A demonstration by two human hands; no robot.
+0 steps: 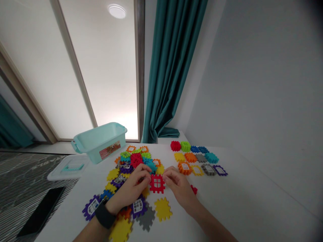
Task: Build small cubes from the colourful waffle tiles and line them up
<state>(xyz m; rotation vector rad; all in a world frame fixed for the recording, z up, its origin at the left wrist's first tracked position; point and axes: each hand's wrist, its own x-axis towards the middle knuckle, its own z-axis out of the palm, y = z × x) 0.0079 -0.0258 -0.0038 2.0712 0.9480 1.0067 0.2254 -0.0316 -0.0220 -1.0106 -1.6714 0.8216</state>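
A red notched building tile (157,184) with a four-pane window is held up between my two hands. My left hand (137,183), with a dark watch on its wrist, pinches the tile's left edge. On the opposite edge, the fingers of my right hand (176,183) are closed. Another red piece (193,189) lies partly hidden behind my right hand. Below the held tile, a yellow tile (163,209), a grey tile (146,218) and a purple window tile (138,206) lie on the white table. My left forearm covers part of the mixed tile pile.
Sorted tiles, with an orange one (190,157) among them, sit in rows at the right. A mint bin (101,141) stands at the back left, beside a clear lid (68,167). A black phone-like slab (41,211) lies left of the table (227,208).
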